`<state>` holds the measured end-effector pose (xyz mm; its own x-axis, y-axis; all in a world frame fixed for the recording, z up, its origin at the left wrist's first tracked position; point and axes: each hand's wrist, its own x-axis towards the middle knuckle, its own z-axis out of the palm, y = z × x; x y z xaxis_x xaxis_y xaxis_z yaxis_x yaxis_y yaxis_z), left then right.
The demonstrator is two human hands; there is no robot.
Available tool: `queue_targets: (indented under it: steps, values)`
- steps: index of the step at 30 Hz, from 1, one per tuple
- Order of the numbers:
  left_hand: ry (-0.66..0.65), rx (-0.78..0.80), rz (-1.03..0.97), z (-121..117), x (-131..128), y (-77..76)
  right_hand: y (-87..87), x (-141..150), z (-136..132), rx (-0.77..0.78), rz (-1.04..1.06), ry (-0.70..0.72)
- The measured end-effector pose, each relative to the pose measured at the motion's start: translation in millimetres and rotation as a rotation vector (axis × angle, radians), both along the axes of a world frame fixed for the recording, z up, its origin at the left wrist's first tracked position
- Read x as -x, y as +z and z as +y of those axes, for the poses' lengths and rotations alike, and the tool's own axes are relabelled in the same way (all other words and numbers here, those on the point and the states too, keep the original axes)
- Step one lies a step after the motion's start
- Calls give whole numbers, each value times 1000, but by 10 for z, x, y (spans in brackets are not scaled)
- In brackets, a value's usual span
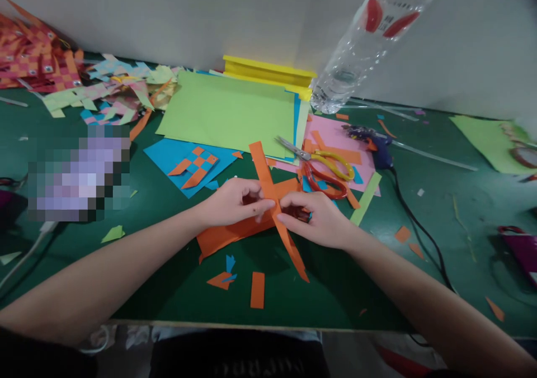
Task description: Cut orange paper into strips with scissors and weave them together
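An orange paper strip [262,168] slants across the middle of the view, held up above the table. My left hand [235,202] pinches it from the left at about mid-length, thumb and fingers closed. From the right, my right hand [319,216] grips the same strip just beside, its fingers curled. Below both hands lies a larger orange paper sheet [222,241], partly covered. A small orange piece [258,290] rests near the table edge. To the upper left, a blue-and-orange woven paper fish [197,165] lies on blue paper [161,157].
Scissors [323,168] with yellow and red handles lie beyond my right hand. Near them sits a glue gun [380,149] with a black cord. A green paper stack [235,112] and plastic bottle [348,70] stand behind. Woven strips [121,87] pile up left; a blurred phone-like object [79,174] lies nearby.
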<state>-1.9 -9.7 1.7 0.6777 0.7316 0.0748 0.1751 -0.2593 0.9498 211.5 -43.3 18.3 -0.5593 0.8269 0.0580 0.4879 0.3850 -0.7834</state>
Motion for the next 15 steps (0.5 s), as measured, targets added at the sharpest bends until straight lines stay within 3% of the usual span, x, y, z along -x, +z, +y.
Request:
queue_targets:
  steps: [4,8,12,15]
  values:
    - [14,84,-130,7,18,-1,56,119,22,31,51,-47]
    - [39,103,-222,20,18,8,37,221,122,3,233,-148]
    - [3,61,-112,32,15,1,-64,295,199,34,439,-289]
    - [3,-9,-18,40,15,0,-132,310,210,134,497,-301]
